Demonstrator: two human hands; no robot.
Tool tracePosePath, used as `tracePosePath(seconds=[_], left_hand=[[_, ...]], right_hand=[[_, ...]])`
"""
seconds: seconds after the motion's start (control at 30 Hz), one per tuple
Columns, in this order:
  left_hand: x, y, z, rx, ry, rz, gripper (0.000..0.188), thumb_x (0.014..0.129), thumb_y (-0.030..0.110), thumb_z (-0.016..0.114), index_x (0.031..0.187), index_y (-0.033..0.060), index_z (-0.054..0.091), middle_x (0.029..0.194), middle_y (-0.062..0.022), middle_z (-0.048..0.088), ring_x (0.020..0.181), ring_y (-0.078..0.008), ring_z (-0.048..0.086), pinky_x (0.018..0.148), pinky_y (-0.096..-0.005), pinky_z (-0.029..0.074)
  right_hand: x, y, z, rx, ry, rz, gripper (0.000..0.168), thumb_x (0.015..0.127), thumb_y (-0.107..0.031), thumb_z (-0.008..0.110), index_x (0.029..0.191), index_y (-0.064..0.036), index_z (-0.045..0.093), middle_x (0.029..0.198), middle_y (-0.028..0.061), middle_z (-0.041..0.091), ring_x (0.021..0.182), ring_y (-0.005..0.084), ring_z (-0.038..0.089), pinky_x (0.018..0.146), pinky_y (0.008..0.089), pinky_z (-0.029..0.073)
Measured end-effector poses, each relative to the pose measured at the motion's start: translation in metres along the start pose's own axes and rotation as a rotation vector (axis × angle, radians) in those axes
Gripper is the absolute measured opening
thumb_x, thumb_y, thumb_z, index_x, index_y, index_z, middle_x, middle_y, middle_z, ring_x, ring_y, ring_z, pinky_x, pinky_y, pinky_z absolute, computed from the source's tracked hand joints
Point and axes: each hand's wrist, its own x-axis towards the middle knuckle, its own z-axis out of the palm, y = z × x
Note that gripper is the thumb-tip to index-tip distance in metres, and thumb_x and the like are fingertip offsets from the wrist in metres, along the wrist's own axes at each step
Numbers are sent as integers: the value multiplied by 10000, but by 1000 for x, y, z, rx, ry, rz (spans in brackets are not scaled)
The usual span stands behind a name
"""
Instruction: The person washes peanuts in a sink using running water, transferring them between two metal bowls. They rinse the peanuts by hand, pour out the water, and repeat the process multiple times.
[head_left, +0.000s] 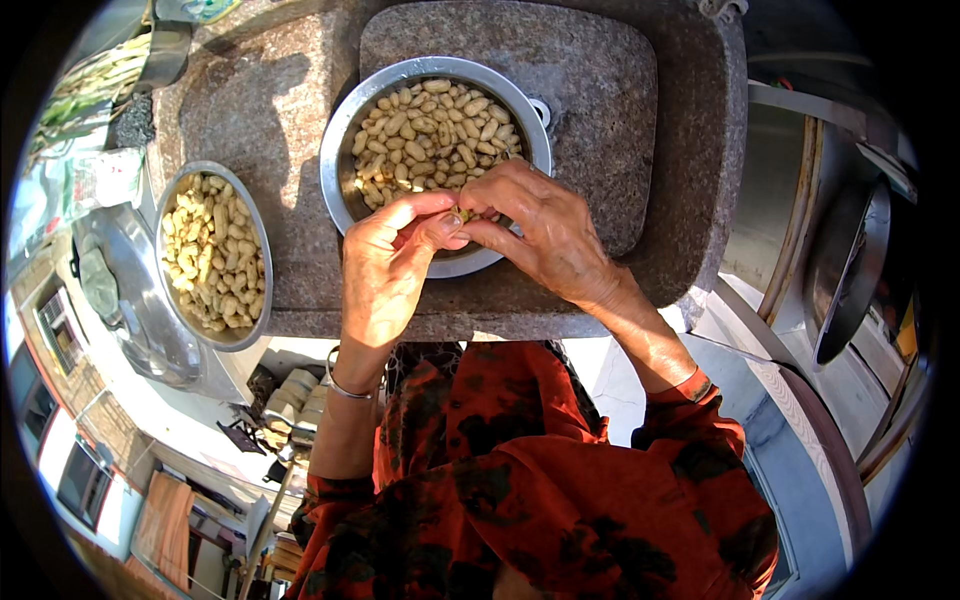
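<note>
A round metal basin (330, 154) stands in the stone sink, filled with unshelled peanuts (427, 135) that look wet. Over its near rim, my left hand (394, 262) and my right hand (536, 221) meet at the fingertips. Between them they pinch a small yellowish peanut (465, 216), mostly covered by the fingers. To the left, a second metal bowl (267, 277), which looks oval here, holds more unshelled peanuts (214, 255) in sunlight.
The stone sink's right wall (701, 150) rises beside the basin. Left of the second bowl lie a shiny metal lid or pan (150, 300) and plastic bags (112, 176). A large dark pan (851, 270) stands at the far right.
</note>
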Motion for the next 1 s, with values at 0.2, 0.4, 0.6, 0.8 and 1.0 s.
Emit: tracePosePath(seconds=[0.2,0.4,0.6,0.8,1.0], left_hand=[[-3,-8,-3,-79,-59,31,173,880,-43,650,1051,-64,633,977,-107,694,825,-141,659,782,-261,547],[-3,-7,-3,28,-70,24,173,884,-37,645,1056,-55,638,987,-109,697,824,-140,660,781,-269,555],[-4,-18,-4,-158,-33,-58,184,899,46,667,1049,-58,645,980,-120,697,804,-155,672,756,-275,565],[-3,-8,-4,12,-12,-32,185,925,77,650,1051,-59,647,962,-112,694,771,-158,676,722,-258,558],[-6,-8,7,-108,60,-18,202,947,115,630,1037,-65,650,952,-102,690,790,-150,667,741,-265,552]], right_hand=[[1,2,-8,-94,-80,-100,243,799,-188,724,978,-55,629,834,57,547,824,228,612,697,341,525],[5,2,-12,-45,-169,-97,248,805,-203,717,969,-50,613,858,58,561,824,241,605,736,357,516],[8,13,-7,36,-240,-84,256,806,-213,718,966,-48,606,839,60,563,815,248,600,744,373,506],[9,9,-6,127,-238,7,239,794,-196,730,934,-47,605,819,64,553,809,246,596,737,380,504],[12,11,-6,102,-225,22,257,780,-194,748,920,-40,598,818,79,548,789,259,590,721,383,510]])
